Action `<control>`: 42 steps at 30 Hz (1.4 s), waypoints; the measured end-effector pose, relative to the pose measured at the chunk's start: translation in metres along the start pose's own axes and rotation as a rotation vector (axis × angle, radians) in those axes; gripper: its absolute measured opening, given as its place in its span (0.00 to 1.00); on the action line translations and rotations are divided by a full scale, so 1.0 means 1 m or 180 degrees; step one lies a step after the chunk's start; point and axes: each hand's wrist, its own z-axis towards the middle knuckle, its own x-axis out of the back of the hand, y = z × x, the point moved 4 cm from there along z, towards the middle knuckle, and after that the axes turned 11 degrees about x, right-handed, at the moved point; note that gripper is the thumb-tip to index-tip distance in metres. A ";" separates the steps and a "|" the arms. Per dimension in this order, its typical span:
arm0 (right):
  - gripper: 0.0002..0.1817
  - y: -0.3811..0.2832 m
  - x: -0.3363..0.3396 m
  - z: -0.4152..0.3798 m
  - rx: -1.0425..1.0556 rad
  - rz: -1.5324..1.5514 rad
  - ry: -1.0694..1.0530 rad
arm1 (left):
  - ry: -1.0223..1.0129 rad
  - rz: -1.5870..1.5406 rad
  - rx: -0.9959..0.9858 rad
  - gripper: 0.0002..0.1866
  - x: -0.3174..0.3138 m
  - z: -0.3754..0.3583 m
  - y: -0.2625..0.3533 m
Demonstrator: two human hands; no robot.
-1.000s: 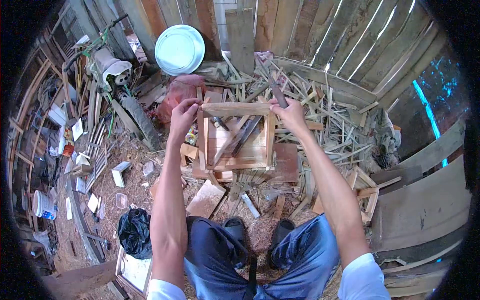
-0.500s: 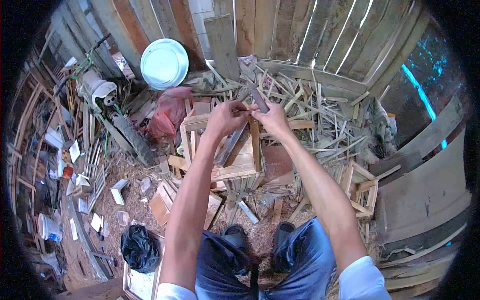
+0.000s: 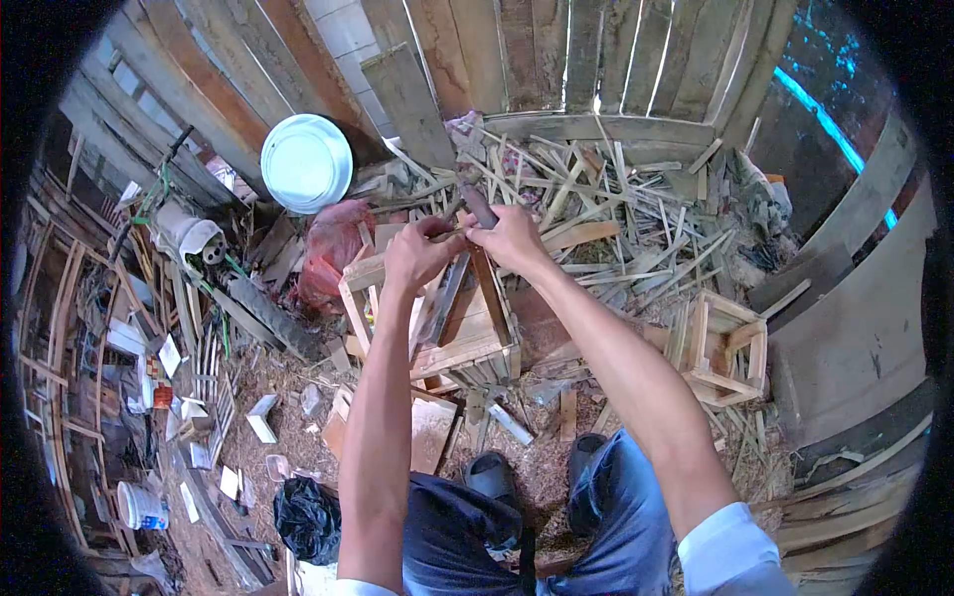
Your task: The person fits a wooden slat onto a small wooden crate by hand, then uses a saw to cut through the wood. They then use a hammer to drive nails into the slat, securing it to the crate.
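A wooden crate-like frame of light slats stands in front of my knees. Over its far edge my two hands are close together. My right hand is wrapped round a dark, worn tool handle that points away from me. My left hand is closed in a pinch beside it, at the frame's upper edge; what its fingertips hold is too small to make out. A dark strip lies slanted inside the frame.
Loose wood sticks are heaped behind the frame. A smaller wooden frame stands at the right. A white basin leans on the plank wall, near a red plastic bag. A black bag is at lower left.
The view has tilted and shifted, so the basin and frames appear moved. Both hands remain together at the frame's far edge, the tool handle still in my right hand.
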 end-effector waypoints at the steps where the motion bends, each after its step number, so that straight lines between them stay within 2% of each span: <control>1: 0.12 0.000 0.000 0.000 -0.0090 -0.0021 -0.0046 | -0.0010 -0.0054 0.0025 0.28 -0.002 0.002 -0.003; 15: 0.12 -0.001 0.000 0.000 -0.0273 -0.0150 -0.0057 | -0.0107 0.0152 0.0410 0.30 -0.001 -0.001 0.008; 21: 0.11 0.003 0.005 0.004 0.0011 -0.0055 -0.0029 | -0.0110 0.0248 0.0277 0.28 -0.001 0.001 0.008; 24: 0.15 -0.001 0.020 0.009 -0.0190 -0.0254 0.0068 | -0.0142 0.0189 0.0380 0.27 0.000 -0.001 0.007; 27: 0.24 -0.012 0.041 0.010 0.0056 -0.0033 0.0461 | -0.0131 0.0094 0.0377 0.25 0.002 -0.004 0.011; 28: 0.24 -0.013 0.046 0.008 0.0054 -0.0042 0.0468 | -0.0159 0.0139 0.0361 0.25 0.002 -0.005 0.011; 32: 0.26 -0.032 0.061 -0.012 0.0298 0.0054 0.0663 | -0.0122 -0.0037 0.0284 0.23 0.000 -0.003 0.004; 34: 0.28 -0.039 0.065 -0.026 0.0074 -0.0322 0.0640 | -0.0163 -0.0029 0.0294 0.23 0.000 -0.002 0.004; 36: 0.28 -0.043 0.063 -0.046 -0.0026 -0.0196 0.0694 | -0.0279 -0.0554 0.0368 0.23 -0.011 0.007 -0.012; 40: 0.29 -0.072 0.055 -0.100 -0.0514 0.0340 0.0754 | -0.0278 -0.0163 0.0350 0.25 -0.009 0.009 -0.011; 42: 0.27 -0.072 0.044 -0.129 -0.0231 -0.0132 0.0973 | -0.0494 -0.0225 0.0370 0.25 -0.011 0.018 -0.013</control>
